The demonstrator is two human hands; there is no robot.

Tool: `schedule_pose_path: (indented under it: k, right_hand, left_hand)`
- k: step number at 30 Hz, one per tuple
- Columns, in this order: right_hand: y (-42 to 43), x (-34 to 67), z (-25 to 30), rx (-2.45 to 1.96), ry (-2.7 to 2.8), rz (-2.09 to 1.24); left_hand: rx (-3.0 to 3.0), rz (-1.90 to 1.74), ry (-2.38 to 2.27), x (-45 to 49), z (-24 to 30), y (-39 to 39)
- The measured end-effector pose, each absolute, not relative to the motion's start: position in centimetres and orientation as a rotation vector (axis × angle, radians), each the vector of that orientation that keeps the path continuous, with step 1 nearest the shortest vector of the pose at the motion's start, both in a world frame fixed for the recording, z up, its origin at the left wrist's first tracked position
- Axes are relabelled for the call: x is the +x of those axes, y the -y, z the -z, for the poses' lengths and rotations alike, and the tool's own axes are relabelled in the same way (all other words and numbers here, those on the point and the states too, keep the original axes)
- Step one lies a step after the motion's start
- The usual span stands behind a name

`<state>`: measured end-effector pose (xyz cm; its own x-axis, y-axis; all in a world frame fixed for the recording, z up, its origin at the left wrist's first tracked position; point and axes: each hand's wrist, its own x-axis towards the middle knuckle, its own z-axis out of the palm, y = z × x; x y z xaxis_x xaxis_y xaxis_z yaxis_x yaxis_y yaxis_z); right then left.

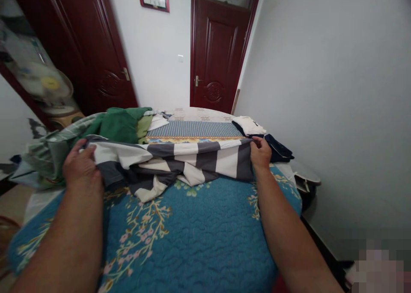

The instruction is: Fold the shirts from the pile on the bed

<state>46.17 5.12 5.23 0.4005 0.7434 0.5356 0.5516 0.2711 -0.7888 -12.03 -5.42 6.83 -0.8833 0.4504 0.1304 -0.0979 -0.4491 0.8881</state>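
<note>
A grey-and-white striped garment point(205, 158) stretches sideways between my two hands, its upper edge pulled nearly straight. My left hand point(81, 162) pinches its left end, fingers closed on the cloth. At the opposite end, my right hand point(260, 152) grips the upper corner between thumb and fingers. The lower part of the cloth hangs in loose folds and rests on the blue quilted cover point(205, 233). What kind of garment it is, I cannot tell.
Green clothes point(120, 124) lie heaped beyond my left hand. Beyond my right hand sit a folded white cloth point(248, 125) and dark folded clothes point(278, 149). A striped mat point(199, 129) covers the far surface. Along the right runs a white wall point(337, 92).
</note>
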Motion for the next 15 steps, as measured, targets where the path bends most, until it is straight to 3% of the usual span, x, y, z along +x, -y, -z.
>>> schedule_pose_path:
  k: [9,15]
  right_hand:
    - [-2.1,47.8,-7.1,-1.529,1.352,-0.374]
    - [5.8,53.2,-9.8,-1.278,1.463,-1.235]
  left_hand:
    - [0.309,-2.284,-1.443,-8.7,-10.0,9.2]
    - [0.469,-1.888,-1.468,-10.2,-11.9,16.6]
